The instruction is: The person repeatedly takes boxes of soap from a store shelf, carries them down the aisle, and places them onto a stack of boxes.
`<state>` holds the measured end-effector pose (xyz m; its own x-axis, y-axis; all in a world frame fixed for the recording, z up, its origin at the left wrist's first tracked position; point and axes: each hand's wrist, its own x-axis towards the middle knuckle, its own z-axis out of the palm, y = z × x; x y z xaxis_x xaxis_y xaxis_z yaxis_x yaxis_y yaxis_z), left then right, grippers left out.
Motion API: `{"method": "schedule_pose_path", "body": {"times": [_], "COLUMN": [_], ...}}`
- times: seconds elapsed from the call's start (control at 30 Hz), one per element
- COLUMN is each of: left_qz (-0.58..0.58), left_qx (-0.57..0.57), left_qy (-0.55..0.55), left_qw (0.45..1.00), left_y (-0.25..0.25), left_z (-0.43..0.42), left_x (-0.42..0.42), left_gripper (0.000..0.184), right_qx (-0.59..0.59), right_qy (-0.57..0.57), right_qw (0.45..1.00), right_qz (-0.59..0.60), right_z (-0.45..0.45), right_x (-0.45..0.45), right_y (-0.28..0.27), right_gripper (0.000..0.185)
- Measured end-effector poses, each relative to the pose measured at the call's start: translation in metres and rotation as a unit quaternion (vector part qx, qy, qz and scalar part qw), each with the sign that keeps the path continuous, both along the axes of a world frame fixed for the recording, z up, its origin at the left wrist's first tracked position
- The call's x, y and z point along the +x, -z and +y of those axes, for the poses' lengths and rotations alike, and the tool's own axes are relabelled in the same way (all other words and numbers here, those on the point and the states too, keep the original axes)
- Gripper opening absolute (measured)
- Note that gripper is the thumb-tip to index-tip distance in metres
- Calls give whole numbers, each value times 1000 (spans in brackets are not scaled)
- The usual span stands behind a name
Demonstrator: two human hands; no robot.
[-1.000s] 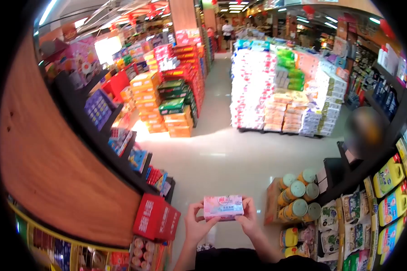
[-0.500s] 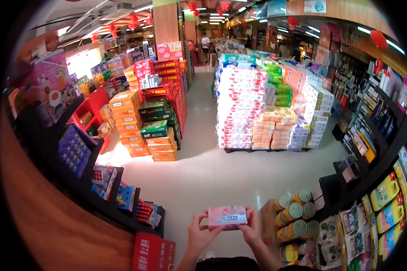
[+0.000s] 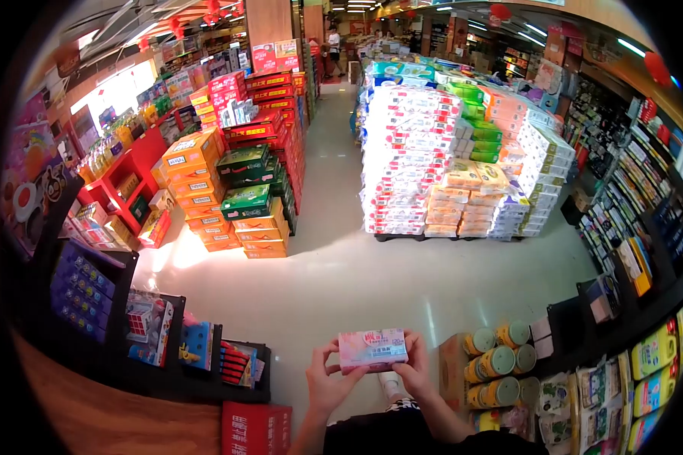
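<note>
- Box [image 3: 372, 349], pink and pale blue, sits just short of 6 o'clock in the view; its printed face is turned up to the camera; it is held above the floor [image 3: 349, 277]
- Left hand [image 3: 332, 385] grips the box at its 9 o'clock end; thumb at the near lower edge, fingers curled round the end; it is pinching the box
- Right hand [image 3: 419, 375] pinches the 3 o'clock end likewise, thumb at the lower edge; the fingers behind the box are hidden
- Shoe [image 3: 391, 384], white, shows below the box, between the forearms
- Cans [image 3: 497, 364], yellow with pale lids, lie at 4 o'clock; a brown carton [image 3: 454, 371] is just beside them, near the right hand
- Jugs [image 3: 655, 353], yellow, stand farther out towards 4 o'clock
- Red box [image 3: 256, 430] is at 7 o'clock; a dark shelf [image 3: 201, 379] with small packets is at 8 o'clock
- Orange cartons [image 3: 193, 182] are stacked towards 10 o'clock; white packs [image 3: 407, 167] are piled towards 2 o'clock; a person [image 3: 334, 47] stands far off at 12 o'clock
</note>
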<state>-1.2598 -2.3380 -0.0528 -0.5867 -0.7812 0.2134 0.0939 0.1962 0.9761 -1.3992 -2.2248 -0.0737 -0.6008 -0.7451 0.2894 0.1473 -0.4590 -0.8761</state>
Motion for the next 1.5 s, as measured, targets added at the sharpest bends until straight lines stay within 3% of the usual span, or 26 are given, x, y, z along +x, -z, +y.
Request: {"method": "schedule_pose_path", "body": {"times": [0.4, 0.67, 0.87, 1.07, 1.5], "left_qz": [40, 45, -22, 25, 19], "left_qx": [-13, -5, 22, 32, -3], "left_qy": [-64, -99, -104, -92, -30], "left_qw": [997, 994, 994, 995, 999], "left_y": [-22, 9, -12, -2, -21], "left_z": [-92, -127, -161, -220, -424], "left_x": [-152, -234, -264, -292, -326], "left_gripper": [53, 52, 55, 54, 54], "right_qx": [-47, -32, -11, -1, 14], "right_qy": [-100, -129, -148, -129, -85], "right_qw": [992, 989, 989, 991, 994], "right_qz": [59, 66, 24, 25, 67], "right_z": [-117, -161, -195, -251, -431], "right_x": [-169, -258, -290, -315, -345], "right_y": [-30, -13, -8, -10, -28], "right_gripper": [36, 35, 35, 35, 33]}}
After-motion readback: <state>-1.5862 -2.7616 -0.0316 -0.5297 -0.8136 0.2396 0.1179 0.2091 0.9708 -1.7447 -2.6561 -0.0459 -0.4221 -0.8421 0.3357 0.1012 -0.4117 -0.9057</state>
